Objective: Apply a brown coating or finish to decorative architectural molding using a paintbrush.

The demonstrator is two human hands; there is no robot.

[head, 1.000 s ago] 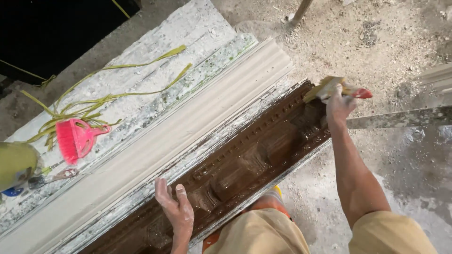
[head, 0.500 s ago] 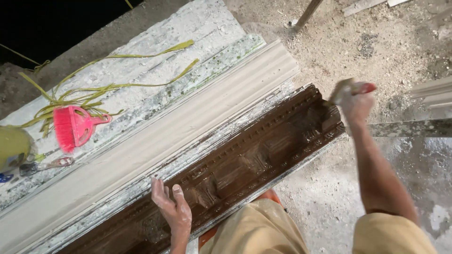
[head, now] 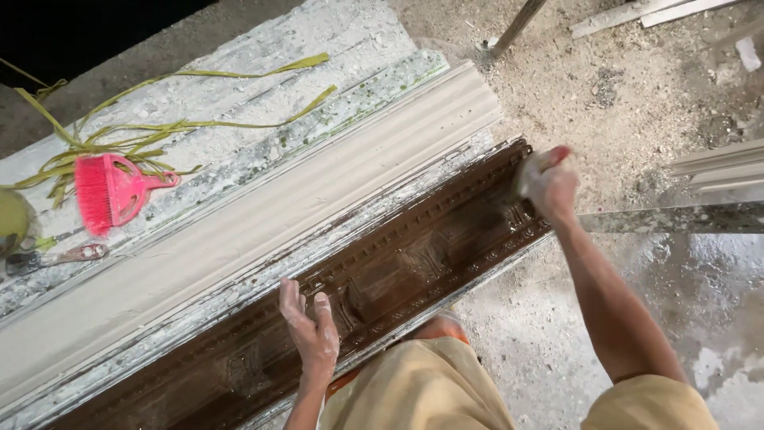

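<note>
Two hands are at work here, and I'll start at my fingers: those of my left hand (head: 312,334) lie loosely spread and flat on the near rim of the long brown mould (head: 334,295), pinching nothing, just steadying it. My right hand (head: 547,185) is curled around a pale pad or brush head with a red tip (head: 559,154); the fingers are pressed together over it, though I cannot tell exactly how they grip because the hand covers most of it. Compared with a second ago, that right hand has come down from beyond the far end of the mould to its end corner, so the tool now sits at the dark recessed face rather than off it, which I judge means a stroke along the mould is under way. The mould itself lies diagonally on the rough, paint-spattered surface (head: 239,103), right in front of my knees; it looks dark brown and glossy, as if wet, with square ornamental panels and a beaded edge pressed into it. Just beside it, on its far side, runs a pale ribbed cornice length (head: 263,231). Well apart to the left lie a pink hand brush (head: 107,191) and loose yellow-green strips (head: 183,123).
</note>
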